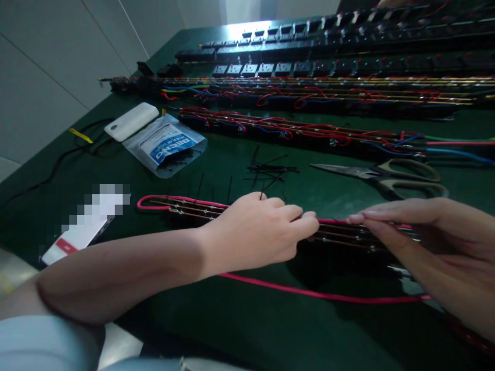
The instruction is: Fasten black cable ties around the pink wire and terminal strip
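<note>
A long strip of copper-coloured bars (193, 210) lies across the table, with a red wire (152, 198) running along its top edge and looping round its left end. Thin black cable ties (230, 189) stick up from this edge. My left hand (266, 226) is closed over the middle of the strip, its fingertips at the red wire; whatever they pinch is hidden. Just to the right, my right hand (417, 232) presses thumb and forefinger together at the same wire. What lies between them is too small to make out. Loose cable ties (270, 168) are scattered behind the strip.
Scissors (371, 172) lie behind my right hand. An open bag (166, 147) of cable ties and a white phone-shaped object (132, 121) lie at left; a partly blurred phone (83, 226) is nearer. Wired bar assemblies (294, 126) fill the back. Red wire (309, 293) crosses in front.
</note>
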`<state>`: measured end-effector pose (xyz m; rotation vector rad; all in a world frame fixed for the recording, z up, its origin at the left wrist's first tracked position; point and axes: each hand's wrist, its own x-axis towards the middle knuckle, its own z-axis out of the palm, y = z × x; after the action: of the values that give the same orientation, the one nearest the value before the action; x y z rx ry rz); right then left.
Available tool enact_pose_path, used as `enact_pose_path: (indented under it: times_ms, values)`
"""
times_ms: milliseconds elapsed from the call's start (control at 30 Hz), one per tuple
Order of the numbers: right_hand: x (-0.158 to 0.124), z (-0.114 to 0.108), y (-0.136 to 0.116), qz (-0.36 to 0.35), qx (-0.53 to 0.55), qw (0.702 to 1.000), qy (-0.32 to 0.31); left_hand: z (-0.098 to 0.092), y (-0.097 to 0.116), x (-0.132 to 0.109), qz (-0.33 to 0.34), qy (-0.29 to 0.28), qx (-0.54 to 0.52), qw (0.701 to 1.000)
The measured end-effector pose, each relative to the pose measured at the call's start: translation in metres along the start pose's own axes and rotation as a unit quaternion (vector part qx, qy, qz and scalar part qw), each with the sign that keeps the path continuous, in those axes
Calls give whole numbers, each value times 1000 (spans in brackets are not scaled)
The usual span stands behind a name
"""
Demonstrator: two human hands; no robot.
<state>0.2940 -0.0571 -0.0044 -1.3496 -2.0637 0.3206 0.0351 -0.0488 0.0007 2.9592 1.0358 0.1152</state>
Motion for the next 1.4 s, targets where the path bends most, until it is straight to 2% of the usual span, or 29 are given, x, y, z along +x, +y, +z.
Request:
enact_pose_path:
  times_ms: [100,333,533,800,900,967,1067,1133,1267,1400]
  values:
    - [3,-5,-6,-51,-1,998,-23,-1,-2,0,22,9,12,1000]
    - [1,-8,-7,-86,32,996,-4,-1,-8,1,42,8,-11,999]
    - [15,-3,-6,-151,51,980,-121,-7,-4,0,30,7,-21,999]
    - [17,3,-9,-203,41,966,-154,-10,1,-8,29,108,25,993]
    - [18,4,-10,-226,40,964,-137,-6,3,-9,89,189,40,977]
    - [18,4,-11,-238,37,962,-126,-3,3,-8,151,217,29,964]
    - [17,6,-10,-242,25,962,-119,2,3,-5,210,190,3,959]
    - [17,7,-9,-238,21,964,-116,5,1,-3,219,173,-9,960]
    - [18,9,-6,-232,25,966,-108,6,0,-1,183,189,-37,964]
    - [19,9,-4,-230,30,967,-104,3,1,0,151,166,-60,973]
